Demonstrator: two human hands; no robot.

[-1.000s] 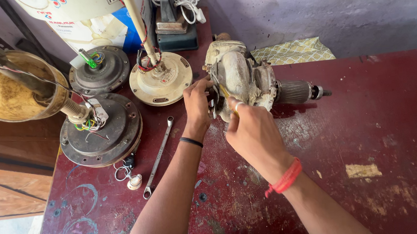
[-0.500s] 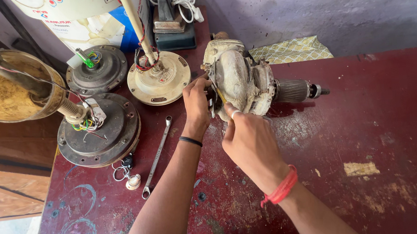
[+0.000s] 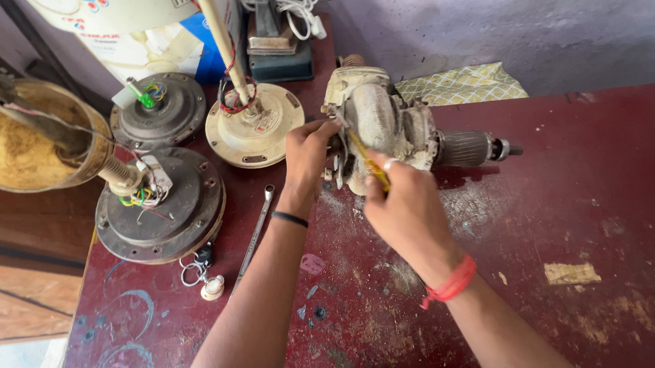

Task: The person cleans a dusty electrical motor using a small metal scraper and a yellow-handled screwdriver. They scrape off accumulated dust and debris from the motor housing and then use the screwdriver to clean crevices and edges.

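A dusty cream-coloured electric motor (image 3: 384, 124) with a ribbed grey shaft end (image 3: 465, 147) lies on its side on the dark red table (image 3: 572, 214). My left hand (image 3: 307, 155) grips the motor's left end and steadies it. My right hand (image 3: 404, 202) holds a yellow-handled screwdriver (image 3: 364, 159), its tip against the motor's housing near the left end. A red band is on my right wrist, a black one on my left.
Left of the motor lie a flat spanner (image 3: 254, 230), a key ring (image 3: 196, 271), two dark ceiling-fan motors (image 3: 158, 206) and a cream fan base (image 3: 256, 124). A brass-coloured bowl (image 3: 25, 138) sits far left. A patterned cloth (image 3: 461, 83) lies by the wall.
My right hand has shifted slightly up along the motor housing with the screwdriver. My left hand stays on the motor's left end.
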